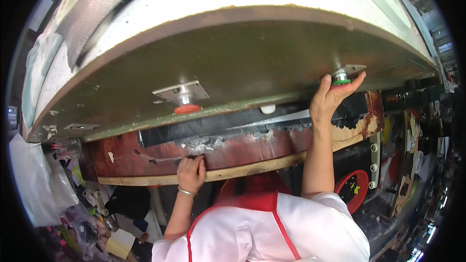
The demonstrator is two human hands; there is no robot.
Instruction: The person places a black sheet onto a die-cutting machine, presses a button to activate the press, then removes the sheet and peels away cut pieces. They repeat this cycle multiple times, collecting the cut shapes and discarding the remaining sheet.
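1. Green button: near the right end of the dark panel; our right hand is spread around it.
2. Our left hand curls at the front edge of the reddish-brown surface; we cannot tell whether it pinches anything.

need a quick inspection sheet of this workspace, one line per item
surface: dark red board worn, with a pale wooden front edge and dark flakes
job's things: dark green panel carrying a red button and a green-and-red button
clutter: grey cloth upper left; red bin holding scraps
hands: left hand curled at the wooden edge, grip unclear; right hand spread around the green-and-red button
cables: nothing seen for certain
surroundings: whitish plastic sheeting at left
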